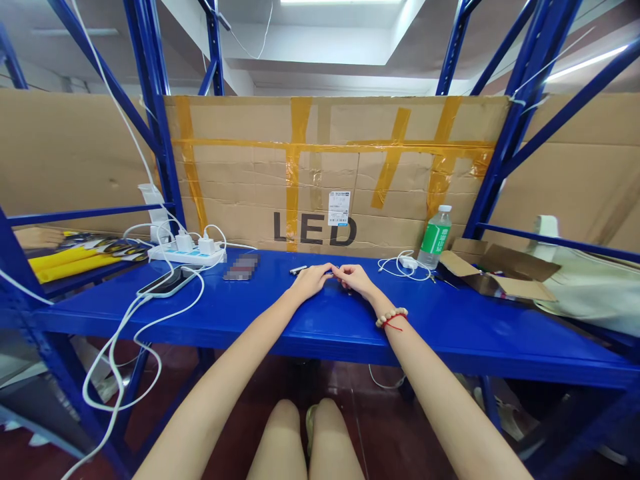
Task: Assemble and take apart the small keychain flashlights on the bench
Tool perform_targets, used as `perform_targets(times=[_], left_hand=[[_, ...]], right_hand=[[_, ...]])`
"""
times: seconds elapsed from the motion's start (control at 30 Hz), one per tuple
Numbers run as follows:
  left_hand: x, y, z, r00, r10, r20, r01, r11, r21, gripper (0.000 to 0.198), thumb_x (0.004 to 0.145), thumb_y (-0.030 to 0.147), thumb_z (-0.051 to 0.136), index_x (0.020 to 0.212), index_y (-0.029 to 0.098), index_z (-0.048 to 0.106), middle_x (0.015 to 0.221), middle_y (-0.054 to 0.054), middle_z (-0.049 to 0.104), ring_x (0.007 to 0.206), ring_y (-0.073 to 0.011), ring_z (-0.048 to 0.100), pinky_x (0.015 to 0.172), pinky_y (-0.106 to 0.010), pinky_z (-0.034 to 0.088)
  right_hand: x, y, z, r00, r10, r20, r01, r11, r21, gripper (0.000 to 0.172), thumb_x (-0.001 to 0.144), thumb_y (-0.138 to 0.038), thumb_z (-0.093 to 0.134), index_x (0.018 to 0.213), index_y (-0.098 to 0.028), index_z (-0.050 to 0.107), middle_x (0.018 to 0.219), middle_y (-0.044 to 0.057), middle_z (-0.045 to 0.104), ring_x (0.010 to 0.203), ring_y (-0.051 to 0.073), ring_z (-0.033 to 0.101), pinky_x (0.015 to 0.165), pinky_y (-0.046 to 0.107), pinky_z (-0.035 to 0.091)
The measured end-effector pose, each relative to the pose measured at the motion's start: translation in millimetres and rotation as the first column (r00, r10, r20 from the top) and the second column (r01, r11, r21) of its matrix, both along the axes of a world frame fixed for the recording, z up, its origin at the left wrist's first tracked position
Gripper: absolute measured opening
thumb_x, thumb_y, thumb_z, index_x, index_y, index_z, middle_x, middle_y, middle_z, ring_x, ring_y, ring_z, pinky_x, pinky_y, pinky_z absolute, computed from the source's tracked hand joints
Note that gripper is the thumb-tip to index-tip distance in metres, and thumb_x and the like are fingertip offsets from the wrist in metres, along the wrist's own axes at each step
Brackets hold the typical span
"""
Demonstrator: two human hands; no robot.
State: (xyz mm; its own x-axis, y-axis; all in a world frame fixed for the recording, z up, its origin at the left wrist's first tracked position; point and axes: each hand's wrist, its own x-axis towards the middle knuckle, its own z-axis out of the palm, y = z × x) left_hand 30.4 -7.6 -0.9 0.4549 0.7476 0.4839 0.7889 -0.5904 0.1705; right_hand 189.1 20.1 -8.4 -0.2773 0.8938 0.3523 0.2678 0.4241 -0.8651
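Over the middle of the blue shelf top (320, 327), my left hand (312, 281) and my right hand (353, 277) meet at the fingertips. Both have their fingers closed in a pinch; whatever lies between them is too small or too hidden to name. Just left of my left hand lies a thin pen-like item (299, 270), partly covered by that hand. A beaded bracelet with a red cord (392, 317) circles my right wrist.
On the left are a white power strip (187, 255) with chargers, a phone (170, 281), trailing white cables and a blurred flat item (241, 267). To the right stand a bottle (435, 239), a coiled white cable (400, 262) and an open carton (500, 267). Taped cardboard (240, 180) forms the back.
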Motion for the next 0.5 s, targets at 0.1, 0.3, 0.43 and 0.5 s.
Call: perform_targets(times=[0.1,0.3,0.43,0.5], left_hand=[[-0.3,1.0,-0.5,1.0,-0.003,0.027,0.004,1.0,-0.005,0.02,0.09,0.024,0.039,0.105,0.023,0.052,0.102,-0.004,0.065,0.096,-0.0209,0.06,0.078,-0.028,0.046],[-0.9,4.0,-1.8,0.997,0.006,0.075,-0.004,1.0,-0.019,0.024,0.093,0.029,0.032,0.109,0.024,0.049,0.099,-0.003,0.065,0.09,-0.0199,0.062,0.075,-0.028,0.047],[-0.8,4.1,-2.1,0.996,0.009,0.089,-0.006,1.0,-0.026,0.024,0.093,0.031,0.031,0.107,0.025,0.05,0.103,-0.003,0.064,0.095,-0.0203,0.061,0.078,-0.029,0.046],[-0.7,3.3,-2.1,0.996,0.009,0.09,-0.007,1.0,-0.03,0.024,0.093,0.032,0.03,0.106,0.025,0.05,0.104,-0.003,0.064,0.095,-0.0207,0.061,0.078,-0.03,0.046]], right_hand=[[-0.1,0.3,0.1,1.0,-0.014,-0.01,0.014,1.0,0.006,0.05,0.055,-0.064,0.063,0.049,-0.016,0.05,0.036,-0.004,0.043,0.034,0.005,0.036,0.035,0.019,0.025],[1.6,1.9,3.4,0.997,-0.051,-0.06,0.054,0.997,0.048,0.048,0.053,-0.061,0.066,0.062,-0.014,0.061,0.049,-0.001,0.053,0.039,0.006,0.04,0.038,0.021,0.029],[3.4,3.3,3.8,0.994,-0.057,-0.094,0.064,0.995,0.072,0.053,0.051,-0.058,0.069,0.077,-0.012,0.067,0.061,0.002,0.06,0.042,0.006,0.042,0.042,0.023,0.035],[4.3,3.8,3.3,0.994,-0.054,-0.098,0.062,0.995,0.078,0.052,0.05,-0.056,0.07,0.077,-0.011,0.068,0.064,0.003,0.062,0.044,0.007,0.043,0.044,0.023,0.036]])
